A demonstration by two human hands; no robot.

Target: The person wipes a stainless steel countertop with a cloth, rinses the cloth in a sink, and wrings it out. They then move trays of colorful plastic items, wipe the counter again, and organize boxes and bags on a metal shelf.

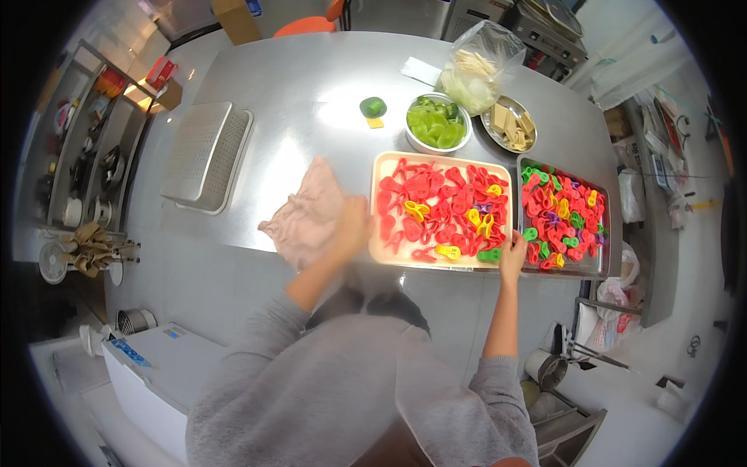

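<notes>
A cream plastic tray (382, 257) full of mostly red plastic clips (417, 185), with a few yellow, purple and green ones, lies at the table's front edge. My right hand (512, 254) grips its right rim near the front corner. At the tray's left edge is my left hand (353, 225), blurred; its fingertips are hard to make out. A crumpled pale pink cloth (312, 204) lies beside and partly under that hand. Just right of the cream tray sits a metal tray (604, 257) of red, green, yellow and purple clips.
Behind the trays stand a bowl of green vegetables (437, 125), a metal dish of tofu-like pieces (513, 125) and a clear plastic bag of food (475, 73). A small green item (373, 107) lies on the steel table (274, 76). An upturned perforated metal pan (201, 154) sits left.
</notes>
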